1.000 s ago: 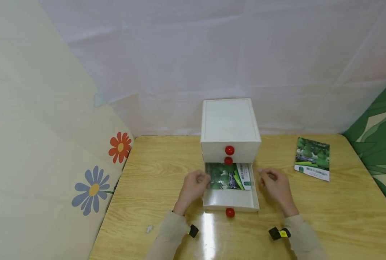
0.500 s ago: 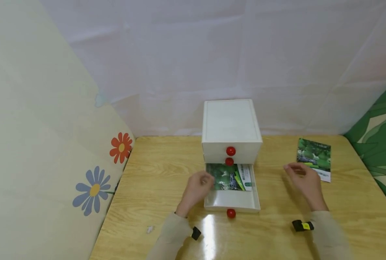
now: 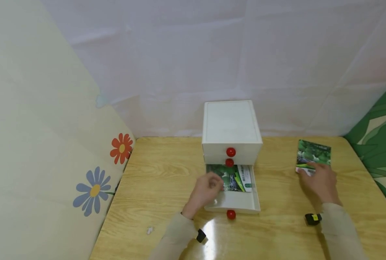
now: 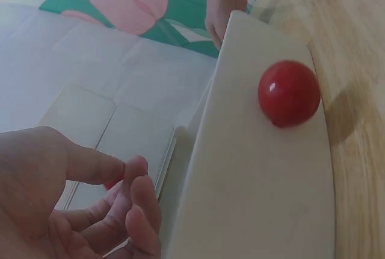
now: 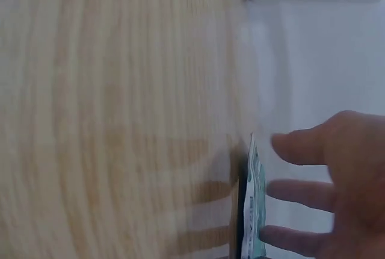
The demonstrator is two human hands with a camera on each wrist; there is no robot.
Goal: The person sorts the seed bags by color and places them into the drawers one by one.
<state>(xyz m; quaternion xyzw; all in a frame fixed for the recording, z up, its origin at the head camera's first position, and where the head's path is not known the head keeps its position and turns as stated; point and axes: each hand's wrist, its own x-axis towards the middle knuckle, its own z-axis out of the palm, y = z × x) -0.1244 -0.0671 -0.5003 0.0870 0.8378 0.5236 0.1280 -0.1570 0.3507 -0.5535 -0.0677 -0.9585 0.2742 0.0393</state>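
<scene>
My right hand (image 3: 322,182) spreads its thumb and fingers over the near end of a flat green-and-white printed packet (image 3: 313,151) on the table. In the right wrist view the packet (image 5: 255,205) appears nearly edge-on, beside extended fingertips; firm contact is unclear. My left hand (image 3: 205,191), fingers loosely curled and holding nothing visible, hovers over the left side of a pulled-out drawer (image 3: 235,202). A similar packet (image 3: 236,178) lies in that drawer, partly under the cabinet and behind the hand. From the left wrist, thumb and index finger of the hand (image 4: 42,174) meet near the drawer front (image 4: 258,180).
A white cabinet (image 3: 231,122) with red knobs stands at the back middle of the wooden table (image 3: 160,162). The drawer's red knob (image 3: 230,214) juts toward the front. A small white scrap (image 3: 150,230) lies at the front left. Cloth and flower-patterned panels surround the table.
My right hand has moved right from beside the drawer to the packet on the table. My left hand has shifted slightly right over the drawer. Both packets stay in place.
</scene>
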